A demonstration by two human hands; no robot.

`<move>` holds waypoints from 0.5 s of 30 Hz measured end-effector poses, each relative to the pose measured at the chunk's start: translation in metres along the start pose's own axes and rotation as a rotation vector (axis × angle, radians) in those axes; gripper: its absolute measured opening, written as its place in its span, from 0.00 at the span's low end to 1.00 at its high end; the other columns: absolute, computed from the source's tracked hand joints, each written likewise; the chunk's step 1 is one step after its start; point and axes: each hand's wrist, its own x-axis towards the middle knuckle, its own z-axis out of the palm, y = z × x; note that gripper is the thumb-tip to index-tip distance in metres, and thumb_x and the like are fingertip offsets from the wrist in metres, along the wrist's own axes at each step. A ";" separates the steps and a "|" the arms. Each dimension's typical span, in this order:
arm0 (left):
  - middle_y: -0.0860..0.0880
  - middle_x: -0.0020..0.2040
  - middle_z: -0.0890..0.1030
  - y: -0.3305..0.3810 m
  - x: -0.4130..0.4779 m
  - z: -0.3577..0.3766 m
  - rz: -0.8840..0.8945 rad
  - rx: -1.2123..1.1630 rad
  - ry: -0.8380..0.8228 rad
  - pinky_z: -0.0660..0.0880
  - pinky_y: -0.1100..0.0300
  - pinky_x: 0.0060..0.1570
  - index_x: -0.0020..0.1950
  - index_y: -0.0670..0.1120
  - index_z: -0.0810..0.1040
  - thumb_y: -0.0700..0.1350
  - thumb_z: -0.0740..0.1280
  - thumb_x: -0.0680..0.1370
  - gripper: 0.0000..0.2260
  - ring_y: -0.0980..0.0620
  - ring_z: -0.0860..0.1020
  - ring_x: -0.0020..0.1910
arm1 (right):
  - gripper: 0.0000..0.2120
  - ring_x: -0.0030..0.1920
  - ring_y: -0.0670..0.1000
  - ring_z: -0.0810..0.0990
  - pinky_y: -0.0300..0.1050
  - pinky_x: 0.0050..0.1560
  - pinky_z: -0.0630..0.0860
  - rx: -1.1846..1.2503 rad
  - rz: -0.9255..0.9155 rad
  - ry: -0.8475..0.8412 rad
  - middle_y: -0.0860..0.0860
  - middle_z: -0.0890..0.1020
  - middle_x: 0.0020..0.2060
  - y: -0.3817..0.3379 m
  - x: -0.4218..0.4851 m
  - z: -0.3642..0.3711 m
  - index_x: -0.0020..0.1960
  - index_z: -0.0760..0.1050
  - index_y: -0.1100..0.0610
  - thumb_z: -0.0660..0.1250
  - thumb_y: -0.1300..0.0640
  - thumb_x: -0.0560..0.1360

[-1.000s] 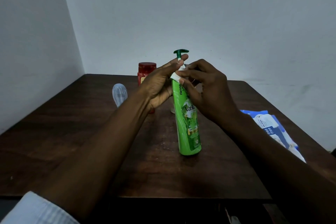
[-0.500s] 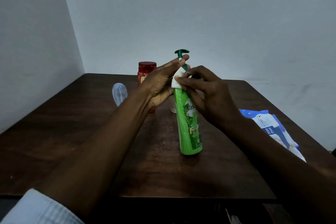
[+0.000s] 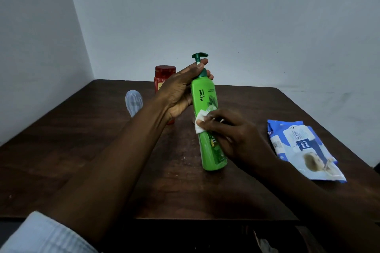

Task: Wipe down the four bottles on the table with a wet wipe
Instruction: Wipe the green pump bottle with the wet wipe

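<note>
While the dark wooden table (image 3: 82,150) fills most of the view under a pale wall, both forearms of the person reach over it from the near edge, and a light sleeve (image 3: 45,236) shows on the left arm at the bottom corner. Near the middle of the table stands the green pump bottle (image 3: 202,96), its base on the wood and its top leaning a little to the left; the label reads "Henna & Amla" and the pump head (image 3: 199,55) is dark green. The left hand (image 3: 176,92) grips the bottle at its shoulder and neck, with the fingers wrapped round it just below the pump head. The right hand (image 3: 236,135) lies across the middle of the bottle, its fingers bent and holding the white wet wipe (image 3: 199,121) flat against the front label. To the right, well apart from the bottle, a blue pack of wipes (image 3: 304,150) lies flat on the table. Behind the left hand stands a red jar (image 3: 164,74) with a red lid, partly hidden by the hand. To the left of it stands a small pale translucent bottle (image 3: 134,101), partly hidden by the left forearm.
</note>
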 end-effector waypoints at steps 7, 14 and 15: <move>0.45 0.46 0.84 -0.001 0.000 -0.001 0.002 0.001 0.005 0.80 0.54 0.53 0.59 0.45 0.83 0.42 0.69 0.80 0.09 0.48 0.83 0.53 | 0.15 0.53 0.58 0.82 0.54 0.52 0.80 0.012 0.017 -0.053 0.59 0.82 0.55 -0.004 -0.028 0.002 0.58 0.84 0.60 0.71 0.69 0.73; 0.46 0.46 0.84 0.002 -0.005 0.002 0.000 0.011 0.002 0.81 0.54 0.54 0.61 0.45 0.81 0.42 0.68 0.81 0.10 0.49 0.83 0.52 | 0.15 0.50 0.57 0.83 0.50 0.46 0.81 0.000 -0.033 -0.059 0.56 0.80 0.57 -0.006 -0.048 0.003 0.59 0.83 0.57 0.68 0.65 0.74; 0.46 0.46 0.84 0.002 -0.005 0.002 0.000 0.013 0.004 0.81 0.54 0.54 0.62 0.45 0.81 0.42 0.68 0.81 0.10 0.49 0.83 0.52 | 0.15 0.49 0.57 0.83 0.50 0.45 0.82 0.016 -0.034 -0.067 0.55 0.79 0.57 -0.006 -0.051 0.004 0.59 0.82 0.56 0.67 0.64 0.75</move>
